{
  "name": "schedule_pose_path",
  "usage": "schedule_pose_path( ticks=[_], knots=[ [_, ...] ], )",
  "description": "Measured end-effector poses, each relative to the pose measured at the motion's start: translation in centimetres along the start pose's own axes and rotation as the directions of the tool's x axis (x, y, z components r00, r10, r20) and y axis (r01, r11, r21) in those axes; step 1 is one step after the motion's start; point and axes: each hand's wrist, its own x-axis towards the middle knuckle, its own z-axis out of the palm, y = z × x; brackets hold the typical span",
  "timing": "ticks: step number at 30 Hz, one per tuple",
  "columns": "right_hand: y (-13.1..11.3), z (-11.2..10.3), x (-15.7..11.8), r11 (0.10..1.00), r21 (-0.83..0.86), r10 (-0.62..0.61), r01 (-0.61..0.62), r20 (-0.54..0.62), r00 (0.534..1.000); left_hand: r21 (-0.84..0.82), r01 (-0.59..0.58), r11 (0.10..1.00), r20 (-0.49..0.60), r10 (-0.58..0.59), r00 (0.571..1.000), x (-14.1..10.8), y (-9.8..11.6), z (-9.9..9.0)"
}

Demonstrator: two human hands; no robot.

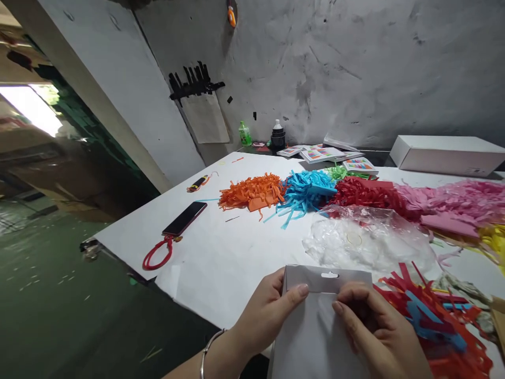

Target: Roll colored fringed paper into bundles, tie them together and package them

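A flat white box [307, 337] with a hang hole in its top tab stands upright at the near table edge. My left hand [268, 310] grips its left side, the thumb lying across the front just below the tab. My right hand [379, 326] is closed at the box's upper right, with thumb and forefinger pinched together against the front; the other fingers curl and are partly hidden. Right of the box lies a pile of red and blue paper strips [430, 316]. Behind it is a crumpled clear plastic bag [366, 237].
Fringed paper bundles in orange [252, 192], blue [307, 189], red [363, 195] and pink [457, 200] line the table. A phone [185, 218] with a red cord [158, 255] lies left, near a small cutter [198, 183]. Printed boxes [321, 154] and a long white carton [445, 152] sit behind.
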Motion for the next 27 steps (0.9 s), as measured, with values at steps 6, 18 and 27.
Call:
schedule_pose_path(
  ticks=[6,18,27],
  knots=[
    [-1.0,1.1,-0.8,0.966,-0.206,-0.201,0.156,-0.217,0.955,0.006,-0.018,1.0,0.035,0.018,0.999,-0.3,0.0,0.5],
    [0.6,1.3,-1.5,0.773,-0.614,-0.474,0.162,-0.389,0.79,-0.04,0.036,0.999,-0.024,-0.037,0.999,-1.0,-0.7,0.9],
    [1.1,0.3,-0.3,0.786,-0.594,-0.404,0.171,-0.285,0.869,-0.048,0.005,0.999,-0.006,-0.005,1.0,-1.6,-1.6,1.5]
  ],
)
